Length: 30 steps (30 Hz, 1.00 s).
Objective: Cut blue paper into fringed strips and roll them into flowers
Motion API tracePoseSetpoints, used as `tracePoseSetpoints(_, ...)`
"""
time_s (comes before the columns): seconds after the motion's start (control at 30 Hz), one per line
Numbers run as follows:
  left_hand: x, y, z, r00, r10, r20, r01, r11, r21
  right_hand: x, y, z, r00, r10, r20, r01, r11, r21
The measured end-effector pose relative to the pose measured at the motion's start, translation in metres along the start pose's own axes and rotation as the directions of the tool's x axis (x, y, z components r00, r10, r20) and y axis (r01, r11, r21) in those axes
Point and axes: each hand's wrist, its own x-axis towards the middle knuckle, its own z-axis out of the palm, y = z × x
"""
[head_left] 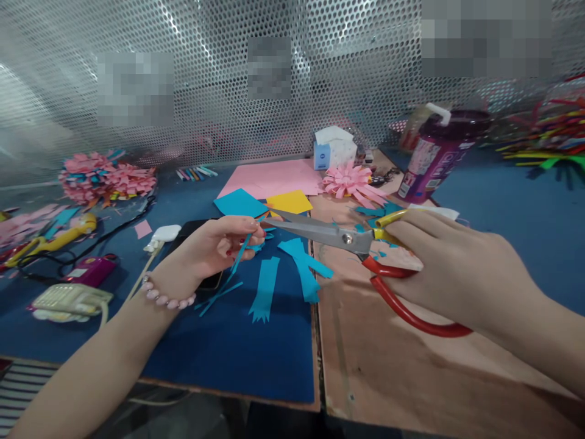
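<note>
Over the blue-topped part of the counter, the left hand has a narrow blue paper strip pinched, its fingers closed together near the strip's upper end while the rest hangs down. The right hand is wrapped around the red-and-yellow handles of the scissors, curled snugly but with the grip's inner side hidden. The blades look slightly parted, and their tips reach right to the left fingertips; whether they touch skin or paper cannot be told.

For a clean cut, the fingertips would be better drawn back from the tips, with the paper held taut and fed deeper between the blades, nearer the pivot, where the scissors should bite with more control. So thin a strip would likely fold or twist if left slack.

Below lie a notched blue paper piece and overlapping blue strips; beyond them are a yellow sheet and a pink sheet.
</note>
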Motion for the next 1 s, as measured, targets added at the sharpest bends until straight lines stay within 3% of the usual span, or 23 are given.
tracePoseSetpoints(0.4,0.000,0.002,0.005,0.998,0.009,-0.061,-0.006,0.999,0.037,0.002,-0.001,-0.001,1.000,0.004,0.011,-0.004,1.000,-0.006)
tracePoseSetpoints(0.57,-0.001,0.004,0.008,0.999,0.027,-0.039,-0.023,0.995,0.100,0.000,-0.002,0.000,1.000,0.018,-0.006,-0.018,1.000,0.010)
tracePoseSetpoints(1.0,-0.001,0.000,0.012,0.989,0.140,-0.037,-0.129,0.968,0.213,-0.001,-0.005,0.000,0.997,0.076,0.026,-0.075,0.997,-0.018)
